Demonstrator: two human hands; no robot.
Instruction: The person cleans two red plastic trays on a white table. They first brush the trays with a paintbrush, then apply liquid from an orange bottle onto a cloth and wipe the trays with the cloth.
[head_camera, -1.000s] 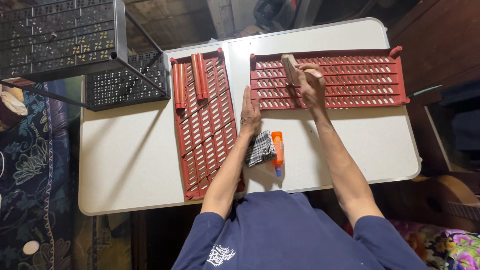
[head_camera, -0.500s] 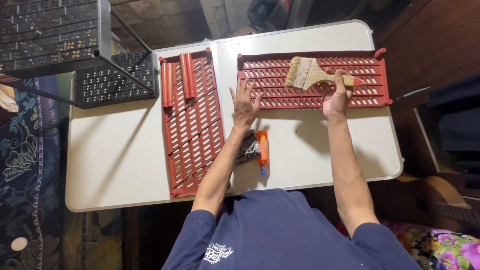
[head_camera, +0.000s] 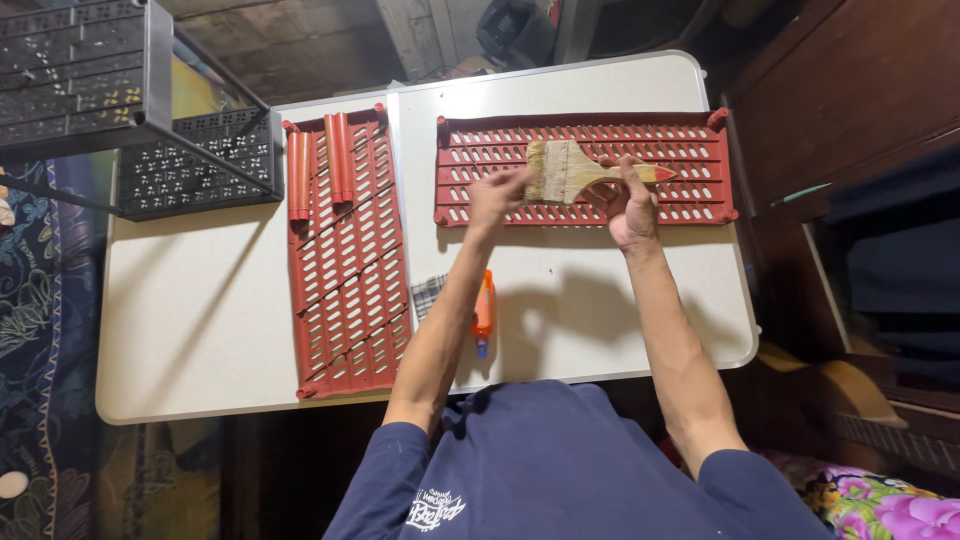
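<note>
Head view shows the right hand (head_camera: 632, 205) clamped on the handle of a flat paintbrush (head_camera: 575, 172), holding it level over the red slotted shelf panel (head_camera: 690, 160) lying across the white table (head_camera: 200, 300). Left hand (head_camera: 497, 193) pinches the bristles, fingers together, seemingly to work them. Near the table's front edge lie an orange bottle (head_camera: 484, 310) and a checked cloth (head_camera: 428, 294).

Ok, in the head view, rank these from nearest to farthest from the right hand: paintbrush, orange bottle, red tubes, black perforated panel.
From the right hand:
1. Paintbrush, held in it, over the red slotted shelf.
2. Orange bottle, lower left, on the table.
3. Red tubes, farther left.
4. Black perforated panel, far left.
</note>
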